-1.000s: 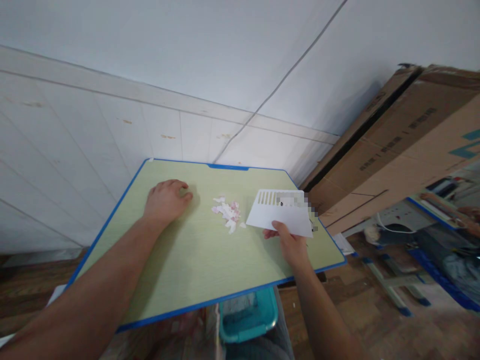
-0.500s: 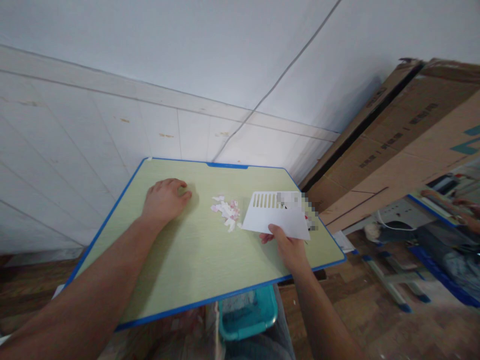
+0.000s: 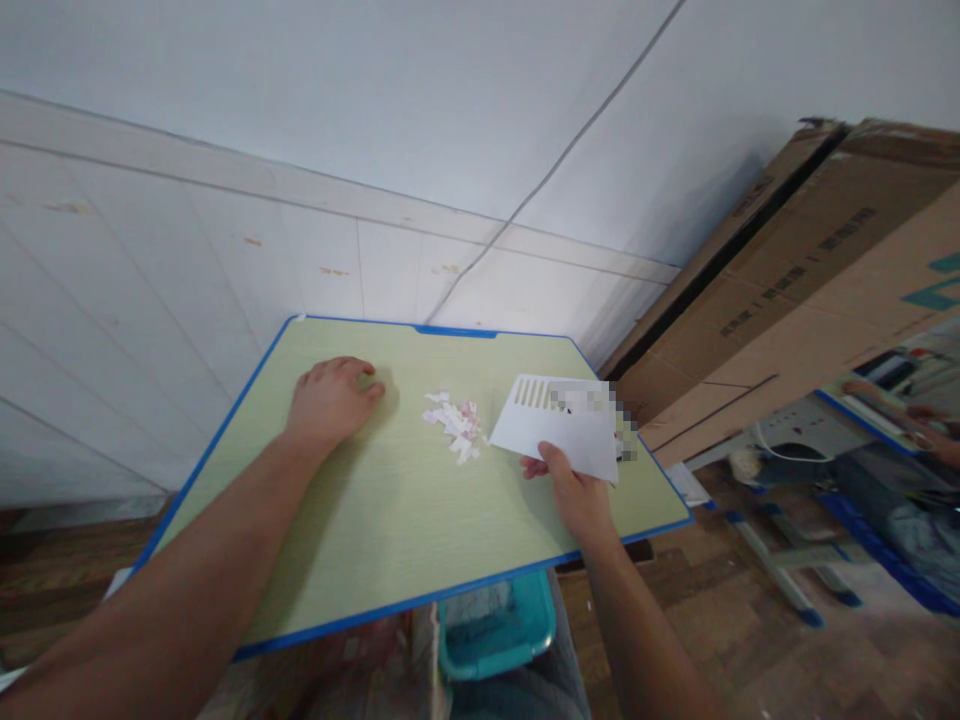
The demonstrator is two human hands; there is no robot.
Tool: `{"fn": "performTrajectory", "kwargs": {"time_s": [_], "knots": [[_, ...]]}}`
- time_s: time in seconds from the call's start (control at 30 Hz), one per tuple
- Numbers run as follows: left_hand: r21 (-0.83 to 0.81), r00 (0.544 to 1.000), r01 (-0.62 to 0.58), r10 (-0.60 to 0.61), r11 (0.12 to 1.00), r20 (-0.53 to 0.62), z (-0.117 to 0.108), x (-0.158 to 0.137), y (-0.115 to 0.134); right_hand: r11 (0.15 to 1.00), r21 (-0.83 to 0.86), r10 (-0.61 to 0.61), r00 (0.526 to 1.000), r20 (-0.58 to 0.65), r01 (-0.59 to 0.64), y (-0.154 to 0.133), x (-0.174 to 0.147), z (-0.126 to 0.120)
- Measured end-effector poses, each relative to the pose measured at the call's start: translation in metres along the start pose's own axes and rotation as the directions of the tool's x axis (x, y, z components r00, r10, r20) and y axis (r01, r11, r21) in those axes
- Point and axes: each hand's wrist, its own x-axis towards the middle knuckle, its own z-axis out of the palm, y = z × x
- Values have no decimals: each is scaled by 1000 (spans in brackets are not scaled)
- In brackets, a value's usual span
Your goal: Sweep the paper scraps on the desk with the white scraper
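Note:
My right hand (image 3: 581,492) grips a white sheet (image 3: 559,445) by its near edge, thumb on top and fingers underneath. A row of narrow slots runs along the sheet's far side, and part of that side is blurred out by pixels. The sheet is held tilted above the right part of the desk (image 3: 420,520). Left of it lies a small pile of torn white and pinkish paper scraps (image 3: 459,422). On the desk's left side rests my left hand (image 3: 336,400), its fingers loosely curved, with a gap between thumb and forefinger and nothing held.
A teal plastic basket (image 3: 499,630) is below the desk's front edge. Large cardboard boxes (image 3: 810,270) lean at the right against the white wall (image 3: 420,110). Farther right, another person's arm (image 3: 934,440) is at a second desk.
The white sheet has turned slightly clockwise in my right hand, its far left corner shifting right and up. My left hand and the scraps have hardly moved.

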Motion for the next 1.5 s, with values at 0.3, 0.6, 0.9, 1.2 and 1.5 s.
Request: {"fn": "performTrajectory", "kwargs": {"time_s": [0.3,0.6,0.9,1.2,1.5], "knots": [[10,1000,8,-8,1000,-17,1,0,1,1000,-17,-11,1000,13,11,0,-6,-5],[27,1000,-6,5,1000,15,0,0,2,997,-72,14,999,37,-12,4,-38,-16],[11,1000,-6,6,1000,12,-4,1,3,1000,-19,7,995,99,-5,6,-50,-12],[29,1000,9,-10,1000,13,-9,-3,3,1000,19,11,967,253,-16,10,-44,-26],[33,999,1,-3,999,33,-9,-10,6,997,63,30,970,241,-46,-5,-46,-21]]}}
